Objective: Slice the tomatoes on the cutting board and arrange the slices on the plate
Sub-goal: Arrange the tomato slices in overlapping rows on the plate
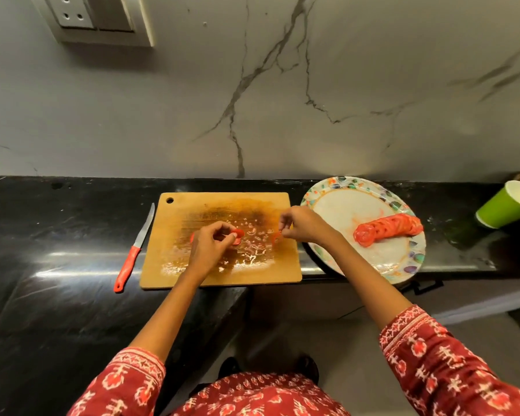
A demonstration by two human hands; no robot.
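Your left hand (212, 240) pinches the last tomato pieces (237, 235) on the wet cutting board (192, 276); your right hand (302, 225) pinches a thin scrap (275, 237). Most slices (388, 228) already lie in an overlapping row on the plate (357, 202). Slicing looks finished, with the knife (132, 253) on the tabletop (57, 235).

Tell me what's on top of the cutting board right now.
On the cutting board: juice, seeds, a tomato piece gripped by the left hand, and a thin scrap pinched by the right hand. Anything beneath the hands is hidden.
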